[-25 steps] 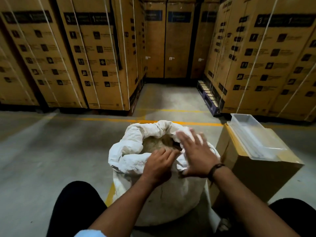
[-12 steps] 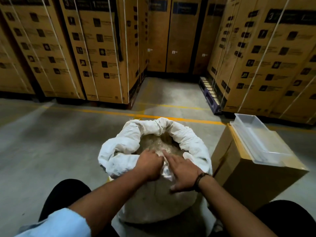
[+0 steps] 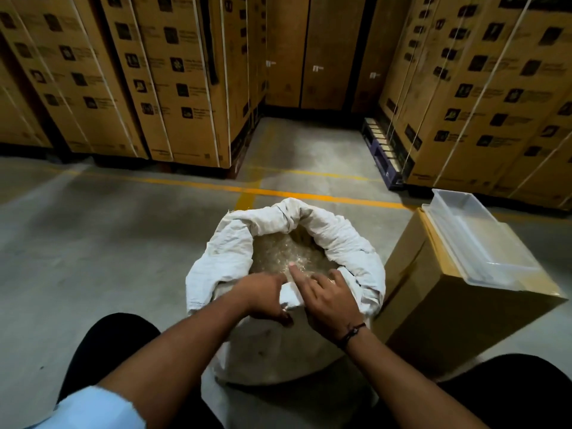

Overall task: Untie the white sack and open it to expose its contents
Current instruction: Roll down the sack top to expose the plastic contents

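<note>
The white sack (image 3: pixel 272 345) stands upright on the concrete floor between my knees. Its mouth is wide, with the cloth rim (image 3: pixel 337 239) rolled outward all round. Pale grainy contents (image 3: pixel 281 253) show inside. My left hand (image 3: pixel 263 297) grips the near part of the rolled rim, fingers curled under the cloth. My right hand (image 3: pixel 328 300) lies on the same near rim just to the right, its index finger stretched toward the contents and the other fingers bent over the cloth. No tie or string is visible.
A cardboard box (image 3: pixel 458 317) stands close to the sack's right, with a clear plastic tray (image 3: pixel 476 239) on top. Tall strapped cartons (image 3: pixel 173 78) wall the back and both sides. A yellow line (image 3: pixel 309 195) crosses the floor behind the sack.
Both hands have come down onto the near rim and pressed it lower. The right hand, spread above the sack a second ago, now rests on the cloth. More of the contents shows.
</note>
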The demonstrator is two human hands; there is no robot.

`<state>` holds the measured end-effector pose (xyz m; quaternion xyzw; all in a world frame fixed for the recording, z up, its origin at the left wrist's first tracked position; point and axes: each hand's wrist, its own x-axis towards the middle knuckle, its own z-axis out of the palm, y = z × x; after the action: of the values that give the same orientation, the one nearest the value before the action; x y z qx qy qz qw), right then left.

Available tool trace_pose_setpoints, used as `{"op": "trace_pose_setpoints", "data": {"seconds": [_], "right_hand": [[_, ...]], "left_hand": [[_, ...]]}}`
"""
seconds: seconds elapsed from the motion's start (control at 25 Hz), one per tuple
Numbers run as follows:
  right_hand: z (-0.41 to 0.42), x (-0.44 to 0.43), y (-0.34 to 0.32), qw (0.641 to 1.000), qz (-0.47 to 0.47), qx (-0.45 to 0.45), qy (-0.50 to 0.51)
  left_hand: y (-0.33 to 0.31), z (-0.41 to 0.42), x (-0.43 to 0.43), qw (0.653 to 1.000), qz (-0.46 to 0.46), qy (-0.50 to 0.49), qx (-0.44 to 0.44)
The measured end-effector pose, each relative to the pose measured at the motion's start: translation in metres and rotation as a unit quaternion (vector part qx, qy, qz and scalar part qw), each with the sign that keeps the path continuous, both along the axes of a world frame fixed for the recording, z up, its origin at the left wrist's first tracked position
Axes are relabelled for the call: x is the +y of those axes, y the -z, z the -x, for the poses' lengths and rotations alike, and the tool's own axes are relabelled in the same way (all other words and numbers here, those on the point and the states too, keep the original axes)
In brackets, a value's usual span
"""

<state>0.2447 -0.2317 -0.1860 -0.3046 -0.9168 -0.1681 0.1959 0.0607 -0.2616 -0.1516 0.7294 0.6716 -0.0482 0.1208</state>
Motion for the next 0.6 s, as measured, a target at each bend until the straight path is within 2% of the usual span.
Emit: {"op": "trace_pose_setpoints", "data": {"seconds": [0.08, 0.2, 0.24, 0.28, 0.36, 0.44, 0.52, 0.6], "right_hand": [[0.006, 0.004, -0.007, 0.994, 0.103, -0.036, 0.0], [-0.006, 0.019, -0.005, 0.94, 0.306, -0.137, 0.07], [-0.013, 0.021, 0.0, 0.93, 0.323, -0.155, 0.084], [-0.018, 0.02, 0.006, 0.934, 0.303, -0.162, 0.094], [-0.022, 0.014, 0.019, 0.962, 0.217, -0.138, 0.096], [-0.018, 0.006, 0.036, 0.983, 0.128, -0.113, 0.064], [-0.014, -0.001, 0.048, 0.996, 0.027, -0.079, 0.021], [-0.013, -0.005, 0.051, 0.997, -0.002, -0.074, -0.004]], "left_hand": [[0.017, -0.003, 0.0, 0.996, -0.074, 0.015, 0.052], [0.047, -0.018, -0.009, 0.967, -0.21, 0.1, 0.101], [0.055, -0.028, -0.014, 0.96, -0.233, 0.123, 0.099], [0.06, -0.035, -0.016, 0.956, -0.246, 0.125, 0.101], [0.052, -0.038, -0.015, 0.979, -0.178, 0.074, 0.064], [0.04, -0.018, -0.005, 0.998, -0.053, 0.028, 0.015], [0.037, 0.001, -0.003, 0.997, -0.014, 0.057, 0.05], [0.044, 0.006, -0.006, 0.996, 0.008, 0.065, 0.054]]}}
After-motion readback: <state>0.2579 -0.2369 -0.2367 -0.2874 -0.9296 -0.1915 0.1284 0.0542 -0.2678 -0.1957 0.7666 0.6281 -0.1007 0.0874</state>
